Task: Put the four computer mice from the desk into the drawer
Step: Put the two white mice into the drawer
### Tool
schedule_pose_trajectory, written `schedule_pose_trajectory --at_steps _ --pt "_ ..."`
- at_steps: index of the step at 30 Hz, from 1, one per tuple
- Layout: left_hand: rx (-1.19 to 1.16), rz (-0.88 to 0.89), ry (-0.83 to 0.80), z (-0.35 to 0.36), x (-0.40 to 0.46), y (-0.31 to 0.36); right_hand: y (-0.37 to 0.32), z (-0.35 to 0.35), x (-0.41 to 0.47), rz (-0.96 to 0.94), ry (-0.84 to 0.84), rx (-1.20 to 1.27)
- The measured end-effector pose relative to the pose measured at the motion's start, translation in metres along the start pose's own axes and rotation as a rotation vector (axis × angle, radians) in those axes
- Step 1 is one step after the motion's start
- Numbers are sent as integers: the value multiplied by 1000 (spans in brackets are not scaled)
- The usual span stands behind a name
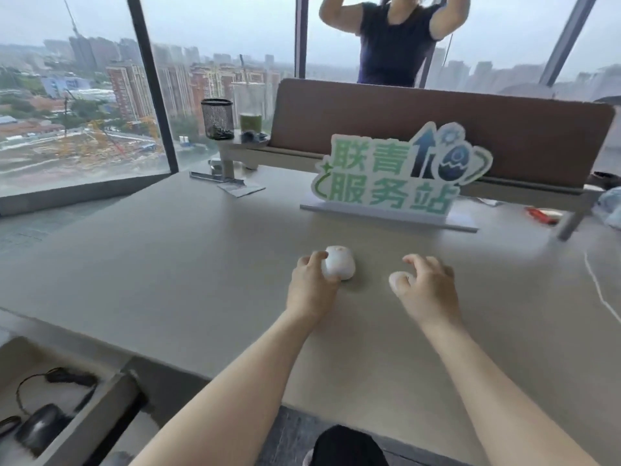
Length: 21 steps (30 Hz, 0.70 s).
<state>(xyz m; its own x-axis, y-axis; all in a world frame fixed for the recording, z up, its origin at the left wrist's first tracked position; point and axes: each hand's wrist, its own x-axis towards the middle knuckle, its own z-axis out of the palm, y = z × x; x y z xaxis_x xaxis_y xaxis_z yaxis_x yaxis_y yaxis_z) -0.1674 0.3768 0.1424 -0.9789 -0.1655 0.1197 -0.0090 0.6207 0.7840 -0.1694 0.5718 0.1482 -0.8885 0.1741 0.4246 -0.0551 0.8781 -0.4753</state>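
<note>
Two white computer mice lie on the grey desk (168,264). My left hand (311,287) wraps its fingers around the left side of one white mouse (339,265). My right hand (428,290) covers the second white mouse (398,280), of which only the left end shows. An open drawer (111,398) sits at the lower left, below the desk's front edge. Inside it lies a black wired mouse (38,428) with its cable coiled behind it.
A green-and-white standing sign (396,176) stands just beyond the mice. Behind it runs a brown partition (504,136), and a person stands past it at the window. A mesh pen cup (217,118) and a green drink (250,122) sit on a raised shelf at the back left.
</note>
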Motion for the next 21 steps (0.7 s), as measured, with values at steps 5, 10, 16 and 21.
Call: schedule_pose_trajectory --at_steps 5,10,16,21 --pt "161 11 -22 42 20 15 23 5 -6 55 -163 -58" --pt "389 2 14 61 37 19 28 13 -8 67 -205 -66" --pt "356 -3 100 40 32 10 16 14 -13 60 -185 14" --pt "144 8 240 -18 1 -17 -40 15 -27 -13 -194 197"
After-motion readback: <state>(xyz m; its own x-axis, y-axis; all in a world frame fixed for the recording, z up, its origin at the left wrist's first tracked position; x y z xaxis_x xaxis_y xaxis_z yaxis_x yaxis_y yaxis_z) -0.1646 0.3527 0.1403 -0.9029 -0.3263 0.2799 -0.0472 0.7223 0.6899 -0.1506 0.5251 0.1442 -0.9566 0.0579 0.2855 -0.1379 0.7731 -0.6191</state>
